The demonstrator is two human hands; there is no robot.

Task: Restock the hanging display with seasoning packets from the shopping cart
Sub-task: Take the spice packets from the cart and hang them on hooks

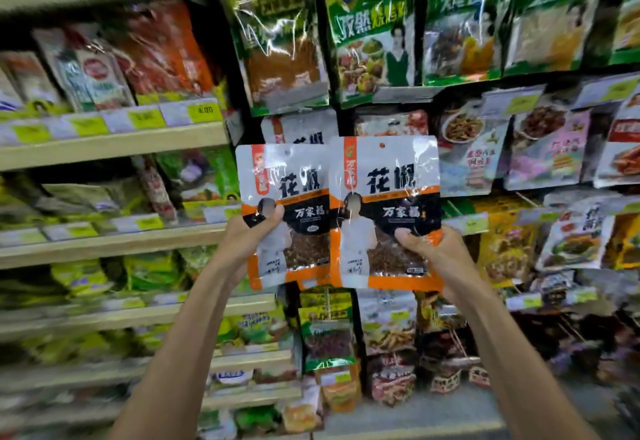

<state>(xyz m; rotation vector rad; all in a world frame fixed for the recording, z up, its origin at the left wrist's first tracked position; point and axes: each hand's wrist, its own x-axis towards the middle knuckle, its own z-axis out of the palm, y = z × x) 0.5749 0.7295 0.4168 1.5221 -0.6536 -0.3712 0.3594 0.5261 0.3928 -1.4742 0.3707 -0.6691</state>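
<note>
I hold two white-and-orange seasoning packets side by side in front of the hanging display. My left hand grips the left packet by its lower left edge, thumb on the front. The right packet overlaps the left one slightly, and my right hand grips its lower right corner. A matching packet hangs on the display just behind and above the two. The shopping cart is out of view.
Green seasoning bags hang in the row above. More packets hang to the right and others below. Beige shelves stacked with goods and yellow price tags fill the left side.
</note>
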